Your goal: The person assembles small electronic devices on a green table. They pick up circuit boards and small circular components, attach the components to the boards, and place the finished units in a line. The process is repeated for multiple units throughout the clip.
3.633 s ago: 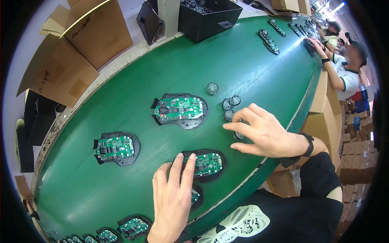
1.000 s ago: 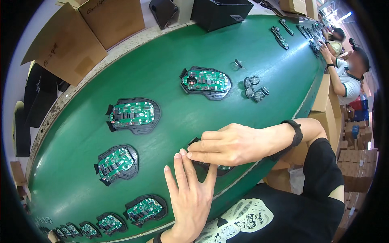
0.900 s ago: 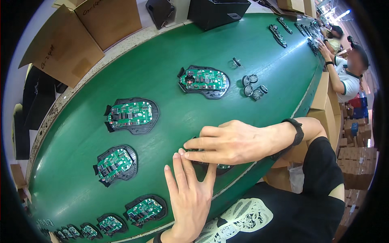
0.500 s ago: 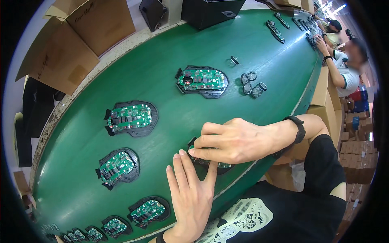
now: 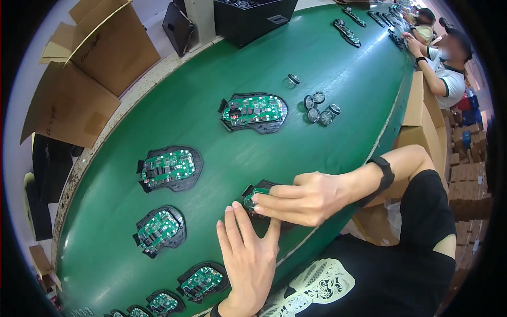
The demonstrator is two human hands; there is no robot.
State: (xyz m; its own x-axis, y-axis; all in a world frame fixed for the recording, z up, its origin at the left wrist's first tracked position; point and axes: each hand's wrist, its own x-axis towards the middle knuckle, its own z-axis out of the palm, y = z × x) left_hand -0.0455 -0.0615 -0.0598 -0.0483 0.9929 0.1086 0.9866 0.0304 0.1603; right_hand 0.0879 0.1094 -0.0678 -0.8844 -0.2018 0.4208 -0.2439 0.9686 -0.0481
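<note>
A green circuit board (image 5: 255, 193) in a black, mouse-shaped shell lies on the green belt, mostly beneath my right hand (image 5: 303, 198). My right fingers are bent and held together, their tips at the left end of that board. Whatever may be between them is hidden, and so is the thumb. Beside the shell, on the near left, is my left hand (image 5: 248, 259), open with its fingers stretched out. Its fingertips are at the shell's left end, and its thumb points toward the shell's near side.
Similar boards in black shells lie beyond (image 5: 253, 112), to the left (image 5: 170, 168) and nearer (image 5: 158, 230). Several small clear wheels with black rims (image 5: 312, 114) sit at the upper middle. Cardboard boxes (image 5: 79, 100) and a black bin (image 5: 253, 21) border the belt. Another person (image 5: 443, 68) works at far right.
The whole view has shifted slightly. My right hand sits a little lower over the board, and more of the board's far left corner shows. My left hand stays nearly in place.
</note>
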